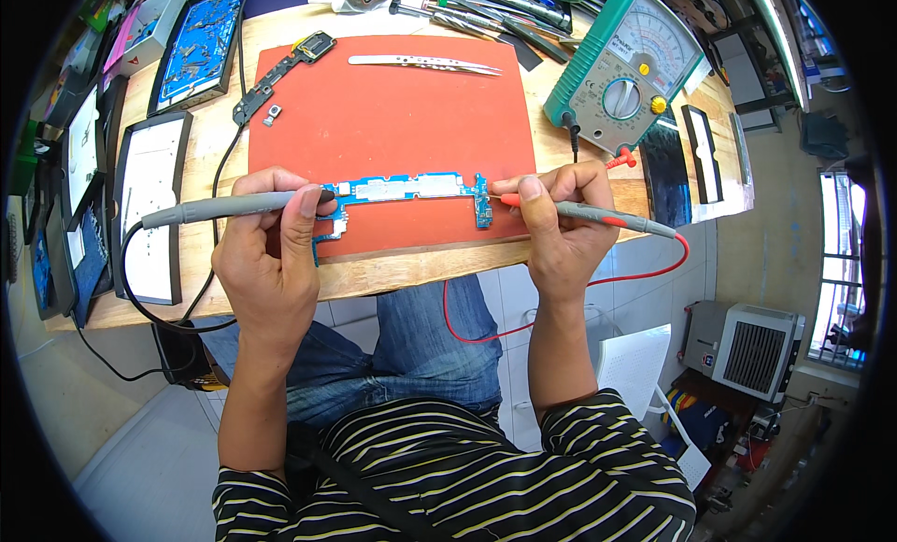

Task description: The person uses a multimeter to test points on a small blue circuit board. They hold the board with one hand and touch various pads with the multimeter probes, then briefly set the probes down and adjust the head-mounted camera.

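A long blue circuit board [402, 188] with silver shields lies near the front edge of a red mat [411, 112]. Pinched in my left hand [273, 252] is a grey test probe [206, 208] with a black tip end, pointing at the board's left part. My right hand [563, 229] grips a grey and red test probe [621, 218]; its thin tip reaches the small blue board piece [483, 203] at the right end. Whether either tip touches metal is too small to tell. An analog multimeter [624, 75] in a green case stands at the back right, with leads plugged in.
Tweezers [420, 64] lie across the mat's far part. A dark phone part [285, 78] and a small camera-like module [272, 115] sit at its left edge. Trays of parts [196, 51] line the left, tools [486, 19] the back. A red cable [523, 329] loops below the table edge.
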